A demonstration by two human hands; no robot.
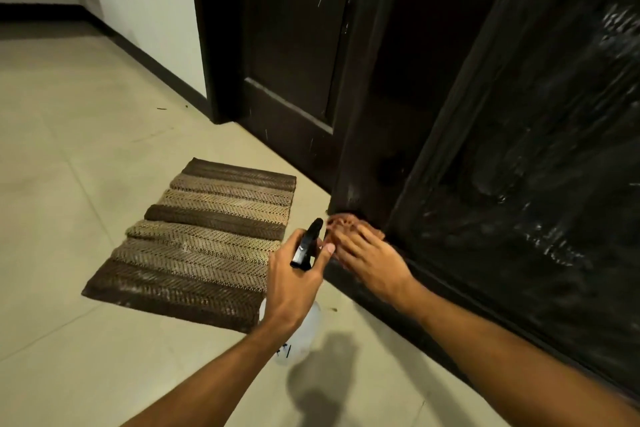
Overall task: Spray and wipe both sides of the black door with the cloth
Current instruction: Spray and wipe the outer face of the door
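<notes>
2 hands (294, 282) (367, 258) crowd door's (519, 156) bottom corner; mat (204, 239) alongside.

Under me is a pale tiled floor (86, 149) with thin grout lines running across it. A striped woven doormat (207, 236) in dark and light brown bands lies flat on it, just left of the door's foot, its near corner close to my wrist. A few small dark specks of debris (161, 108) sit on the tiles far left, near the black skirting. My arm's shadow falls on the near tiles
</notes>
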